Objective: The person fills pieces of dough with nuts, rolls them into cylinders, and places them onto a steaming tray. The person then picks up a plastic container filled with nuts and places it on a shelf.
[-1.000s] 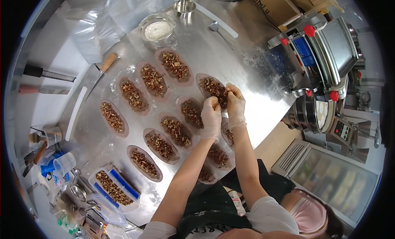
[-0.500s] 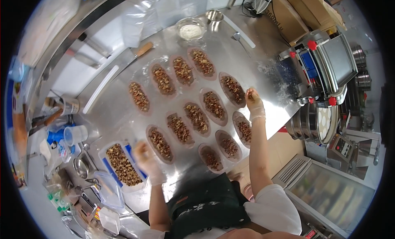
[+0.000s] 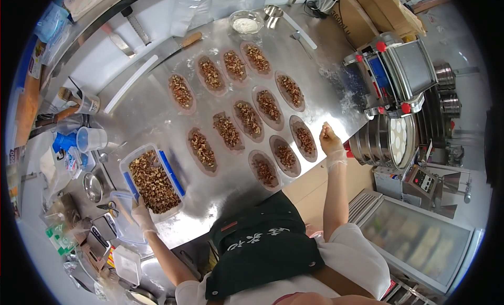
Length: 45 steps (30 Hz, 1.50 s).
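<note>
My gloved left hand [image 3: 140,215] grips the near left corner of a clear plastic box [image 3: 176,174] with blue side clips. Chopped nuts [image 3: 152,179] fill the box. My gloved right hand [image 3: 331,140] hovers closed at the table's right edge, its fingertips pinched together; what they may hold is too small to make out. Just left of it lies a thin oval dough sheet [image 3: 295,127] with a strip of chopped nuts down its middle. Several more such ovals, like the one at the near left [image 3: 212,170], lie in slanting rows across the steel table.
At the back are a bowl of white powder [image 3: 245,26], a steel cup [image 3: 273,12] and a wooden-handled knife [image 3: 190,40]. A roller machine [image 3: 404,69] stands at the right, above stacked round steamers [image 3: 370,146]. Tubs and tools crowd the left, near a clear lid [image 3: 126,229].
My left hand has moved from the box's right side to its near left corner. My right hand has drawn nearer to me, past the right-hand ovals. The whole view has shifted.
</note>
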{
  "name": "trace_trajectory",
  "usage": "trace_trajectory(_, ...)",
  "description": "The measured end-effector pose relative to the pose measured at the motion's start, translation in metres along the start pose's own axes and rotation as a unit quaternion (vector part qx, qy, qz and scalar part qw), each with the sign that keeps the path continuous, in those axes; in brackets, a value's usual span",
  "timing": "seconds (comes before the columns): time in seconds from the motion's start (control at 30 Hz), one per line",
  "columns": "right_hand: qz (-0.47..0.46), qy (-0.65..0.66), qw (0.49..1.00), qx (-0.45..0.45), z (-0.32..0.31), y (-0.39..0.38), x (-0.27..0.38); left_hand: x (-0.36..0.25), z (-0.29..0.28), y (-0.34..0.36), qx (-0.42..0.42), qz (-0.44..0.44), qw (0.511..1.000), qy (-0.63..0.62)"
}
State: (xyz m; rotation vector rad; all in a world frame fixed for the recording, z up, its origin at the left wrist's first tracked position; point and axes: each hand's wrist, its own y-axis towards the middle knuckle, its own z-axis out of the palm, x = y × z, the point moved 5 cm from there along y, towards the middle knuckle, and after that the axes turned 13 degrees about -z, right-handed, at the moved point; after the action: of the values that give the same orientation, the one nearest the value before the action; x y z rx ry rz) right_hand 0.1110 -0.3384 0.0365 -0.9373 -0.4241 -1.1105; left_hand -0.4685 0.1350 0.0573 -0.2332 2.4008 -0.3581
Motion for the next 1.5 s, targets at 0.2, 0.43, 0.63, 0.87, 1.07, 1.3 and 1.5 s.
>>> trace_trajectory(0.2, 0.003, -0.076, 0.996, 0.049, -0.01, 0.011, 0.057, -0.091, 0.017, -0.122, -0.025, 0.003, 1.0, -0.011)
trace_trajectory(0.43, -0.092, -0.234, 0.943, 0.217, 0.071, 0.05, 0.121, -0.261, 0.266, -0.311, 0.285, 0.009, 0.958, 0.038)
trace_trajectory(0.63, -0.191, -0.498, 0.77, 0.349, 0.095, 0.1, 0.131, -0.332, 0.453, -0.405, 0.196, 0.066, 0.977, 0.058)
trace_trajectory(0.87, -0.35, -0.795, 0.298, 0.397, 0.044, 0.158, 0.073, -0.347, 0.495, -0.442, 0.167, 0.021, 0.986, -0.004)
trace_trajectory(1.07, -0.43, -0.8, 0.201, 0.368, 0.039, 0.166, 0.056, -0.269, 0.455, -0.478, 0.16, -0.005, 0.983, -0.088)
trace_trajectory(1.3, -0.173, -0.589, 0.727, 0.307, 0.024, 0.211, 0.077, -0.184, 0.416, -0.495, 0.159, -0.153, 0.936, -0.273)
trace_trajectory(1.5, 0.172, -0.307, 0.93, 0.111, 0.014, 0.215, 0.064, -0.175, 0.398, -0.486, 0.2, -0.197, 0.872, -0.4)
